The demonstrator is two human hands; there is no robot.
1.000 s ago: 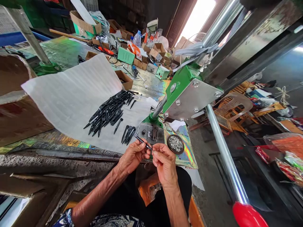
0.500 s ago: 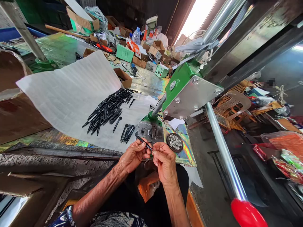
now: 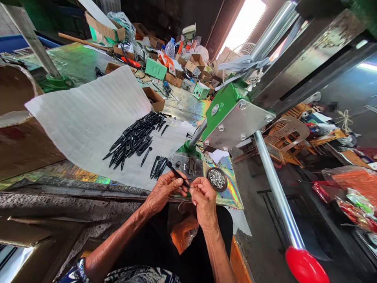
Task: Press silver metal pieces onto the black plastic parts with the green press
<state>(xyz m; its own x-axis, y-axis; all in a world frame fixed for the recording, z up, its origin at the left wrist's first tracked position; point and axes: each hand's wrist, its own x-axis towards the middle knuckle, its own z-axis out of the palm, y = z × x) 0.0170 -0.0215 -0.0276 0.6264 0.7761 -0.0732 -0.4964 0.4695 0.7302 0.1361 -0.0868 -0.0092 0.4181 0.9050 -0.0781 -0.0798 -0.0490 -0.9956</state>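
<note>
Between my two hands is a slim black pointed plastic stake [image 3: 177,173], its wider head up and to the left. My left hand [image 3: 165,188] grips it along the shaft with thumb and fingers. The fingers of my right hand [image 3: 204,198] are pinched at its lower, pointed end; whether they also hold a small part is hidden. Just beyond my hands is the metal base plate [image 3: 188,164] of a green hand press [image 3: 225,106]. A round dark dish [image 3: 217,179] of small silvery metal pieces sits right of my right hand. Several black stakes [image 3: 159,167] lie beside my left hand.
A large pile of black stakes [image 3: 129,137] lies on a white foam sheet [image 3: 88,106]. The press's lever with a red knob [image 3: 306,264] slants down at the right. Cardboard boxes [image 3: 153,99] and clutter fill the table's back. A brown carton [image 3: 26,145] stands at the left.
My left hand has shifted slightly along the stake, and its head now sits a little higher and further left. My right hand stays pinched at the lower end. The view has moved slightly.
</note>
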